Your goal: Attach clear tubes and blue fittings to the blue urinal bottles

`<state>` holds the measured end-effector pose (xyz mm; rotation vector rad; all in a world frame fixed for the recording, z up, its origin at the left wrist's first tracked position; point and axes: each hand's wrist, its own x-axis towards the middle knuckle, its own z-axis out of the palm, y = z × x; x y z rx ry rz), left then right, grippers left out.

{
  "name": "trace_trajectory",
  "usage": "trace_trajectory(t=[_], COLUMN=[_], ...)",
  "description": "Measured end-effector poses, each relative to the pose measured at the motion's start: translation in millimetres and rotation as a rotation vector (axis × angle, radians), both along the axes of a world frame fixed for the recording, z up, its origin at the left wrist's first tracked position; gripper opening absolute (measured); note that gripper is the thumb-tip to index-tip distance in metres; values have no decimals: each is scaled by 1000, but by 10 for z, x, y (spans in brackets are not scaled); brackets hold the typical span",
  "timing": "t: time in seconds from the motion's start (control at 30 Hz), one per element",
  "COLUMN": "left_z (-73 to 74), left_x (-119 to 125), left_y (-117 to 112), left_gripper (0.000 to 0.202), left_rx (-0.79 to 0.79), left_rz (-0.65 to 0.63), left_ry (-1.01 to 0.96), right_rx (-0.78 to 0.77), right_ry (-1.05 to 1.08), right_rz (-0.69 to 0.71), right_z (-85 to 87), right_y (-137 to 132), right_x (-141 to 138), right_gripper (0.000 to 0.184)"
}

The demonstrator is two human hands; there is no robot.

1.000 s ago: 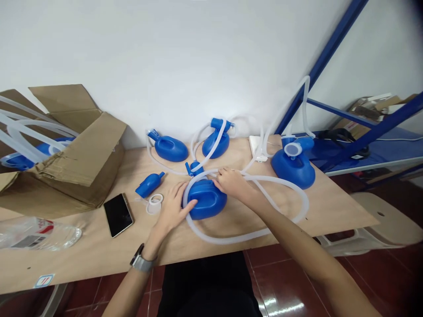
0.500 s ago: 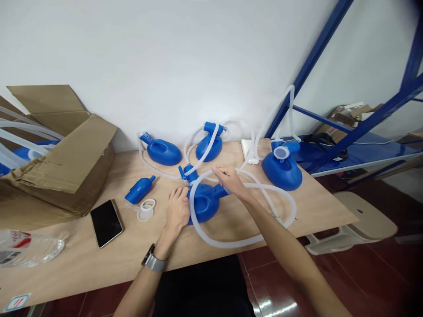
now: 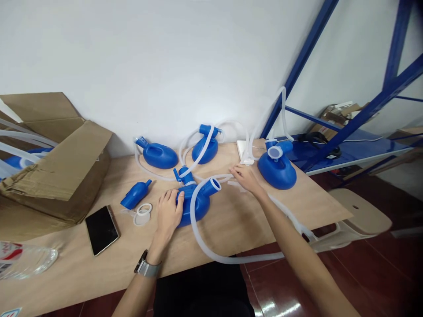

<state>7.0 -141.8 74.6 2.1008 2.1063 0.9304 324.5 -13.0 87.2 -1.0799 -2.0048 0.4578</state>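
My left hand (image 3: pixel 169 211) grips the left side of a blue urinal bottle (image 3: pixel 201 207), fingers curled over its top. The bottle lies on the table, its round open mouth (image 3: pixel 216 184) facing up and right. A translucent hose (image 3: pixel 198 229) loops across the front of the bottle and past the table edge. My right hand (image 3: pixel 245 177) is closed on the hose to the right of the mouth, fingertips together. A pale strip (image 3: pixel 236 186) lies below those fingers; I cannot make out what it is. Behind the bottle sits a blue cap piece (image 3: pixel 187 175) with a side spout.
More blue bottles with hoses stand at the back: left (image 3: pixel 160 155), middle (image 3: pixel 205 149) and right (image 3: pixel 277 171). On the left are a blue spouted piece (image 3: pixel 135 194), white rings (image 3: pixel 142 214), a phone (image 3: pixel 102 230), a water bottle (image 3: pixel 29 259) and an open carton (image 3: pixel 59 176). A stool (image 3: pixel 363 209) stands right.
My right hand has moved right, away from the bottle's mouth, which now shows open. The hose loop has been drawn lower, over the table edge. My left hand stays on the bottle.
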Motion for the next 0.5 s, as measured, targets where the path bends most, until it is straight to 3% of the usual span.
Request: trace_trajectory(t=[0.1, 0.17, 0.3, 0.4, 0.5], left_z=[-29, -44, -65, -83, -102], left_x=[-42, -69, -96, -96, -97], left_y=[12, 17, 21, 24, 25], left_gripper=[39, 38, 38, 38, 37], left_rx=[17, 25, 34, 37, 42], left_rz=[-24, -36, -29, -16, -10], left_ry=[-16, -21, -17, -18, -22], right_rx=[61, 114, 159, 83, -18], right_ry=[-13, 3, 23, -73, -130], right_rz=[-6, -16, 44, 200, 253], right_z=[-245, -292, -103, 102, 185], right_y=[-29, -86, -288, -435, -495], right_x=[-142, -266, -512, -643, -692], right_gripper=[39, 38, 39, 40, 46])
